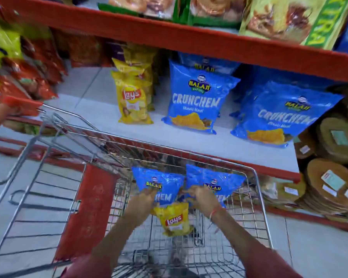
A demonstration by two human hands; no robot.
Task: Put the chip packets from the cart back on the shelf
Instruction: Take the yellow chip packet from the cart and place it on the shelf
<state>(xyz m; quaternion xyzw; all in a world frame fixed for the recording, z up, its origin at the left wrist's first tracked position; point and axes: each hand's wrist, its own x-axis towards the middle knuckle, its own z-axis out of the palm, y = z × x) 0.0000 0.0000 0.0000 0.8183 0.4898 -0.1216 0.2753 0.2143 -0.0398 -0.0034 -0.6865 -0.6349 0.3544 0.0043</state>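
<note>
Inside the wire cart point(257, 189) my left hand point(145, 199) grips a blue Balaji Crunchem packet point(159, 182). Just to its right my right hand point(199, 196) grips a second blue Crunchem packet point(219, 179). Both packets stand upright against the cart's far wall. A yellow Lay's packet point(174, 220) lies in the cart below and between my hands. On the white shelf point(129, 135) behind the cart stand a row of yellow Lay's packets point(132, 99) and two rows of blue Crunchem packets point(197, 97) point(279, 115).
The cart's red child-seat flap point(88, 207) is on the left. A red shelf edge point(189, 39) overhangs the white shelf, with more snack bags above. Red and green packets point(24, 63) fill the left side. Round brown packs point(333, 177) are stacked at the right.
</note>
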